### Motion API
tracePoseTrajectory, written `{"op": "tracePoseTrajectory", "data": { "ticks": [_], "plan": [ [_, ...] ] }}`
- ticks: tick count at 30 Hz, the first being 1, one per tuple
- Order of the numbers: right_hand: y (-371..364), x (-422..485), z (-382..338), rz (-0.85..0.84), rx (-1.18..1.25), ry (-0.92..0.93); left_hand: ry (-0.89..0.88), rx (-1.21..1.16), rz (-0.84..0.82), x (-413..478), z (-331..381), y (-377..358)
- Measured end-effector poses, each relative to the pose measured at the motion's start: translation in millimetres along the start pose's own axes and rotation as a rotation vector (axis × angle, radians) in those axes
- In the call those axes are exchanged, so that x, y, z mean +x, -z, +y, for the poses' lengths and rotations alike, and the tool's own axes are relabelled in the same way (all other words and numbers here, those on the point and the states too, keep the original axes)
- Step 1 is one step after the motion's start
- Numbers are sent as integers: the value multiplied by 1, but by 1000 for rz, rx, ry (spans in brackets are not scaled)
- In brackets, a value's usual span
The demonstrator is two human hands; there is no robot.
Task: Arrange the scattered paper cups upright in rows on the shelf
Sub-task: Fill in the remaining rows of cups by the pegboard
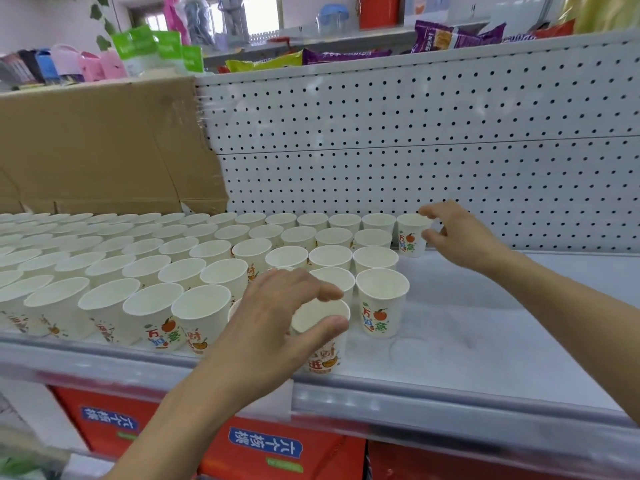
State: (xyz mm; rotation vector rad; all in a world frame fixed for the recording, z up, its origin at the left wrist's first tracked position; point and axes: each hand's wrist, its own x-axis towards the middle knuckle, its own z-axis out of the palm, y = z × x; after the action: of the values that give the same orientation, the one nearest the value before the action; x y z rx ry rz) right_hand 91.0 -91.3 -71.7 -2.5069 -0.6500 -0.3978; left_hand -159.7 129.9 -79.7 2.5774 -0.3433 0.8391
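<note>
Many white paper cups with orange fruit prints stand upright in rows (166, 258) across the left and middle of the white shelf (485, 323). My left hand (277, 317) is at the front edge, thumb and fingers around the rim of a front-row cup (323, 355) that stands on the shelf. My right hand (457, 233) reaches to the back row, fingers and thumb around the rightmost back cup (410, 242) beside the pegboard. Another upright cup (381, 306) stands just right of the left hand.
A white pegboard (450, 150) backs the shelf. A flattened cardboard box (97, 147) leans at the back left. Snack bags (450, 36) lie on the shelf above. Red cartons (270, 452) sit below. The shelf's right part holds no cups.
</note>
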Motion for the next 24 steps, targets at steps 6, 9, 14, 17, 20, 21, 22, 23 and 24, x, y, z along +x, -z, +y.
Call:
{"op": "tracePoseTrajectory", "data": {
  "ticks": [6, 9, 14, 17, 20, 21, 22, 23, 24],
  "plan": [
    [-18, 39, 9, -120, -206, -17, -46, 135, -84, 41, 27, -18],
    [-24, 43, 11, -82, -276, 14, -16, 268, -230, 56, 32, -28],
    [-23, 40, 13, -30, -275, 49, -8, 359, -290, 66, 31, -36],
    [-18, 29, 17, -1, -215, 83, -11, 397, -297, 67, 28, -38],
    [-5, 11, 18, 61, -112, 127, -16, 401, -287, 69, 24, -37],
    [2, 4, 17, 79, -85, 148, -17, 395, -284, 69, 23, -36],
    [9, -4, 16, 95, -58, 168, -18, 388, -286, 68, 22, -35],
    [17, -13, 15, 115, -24, 188, -19, 375, -286, 68, 22, -34],
    [26, -23, 12, 144, 16, 209, -18, 355, -280, 66, 21, -31]
  ]
}}
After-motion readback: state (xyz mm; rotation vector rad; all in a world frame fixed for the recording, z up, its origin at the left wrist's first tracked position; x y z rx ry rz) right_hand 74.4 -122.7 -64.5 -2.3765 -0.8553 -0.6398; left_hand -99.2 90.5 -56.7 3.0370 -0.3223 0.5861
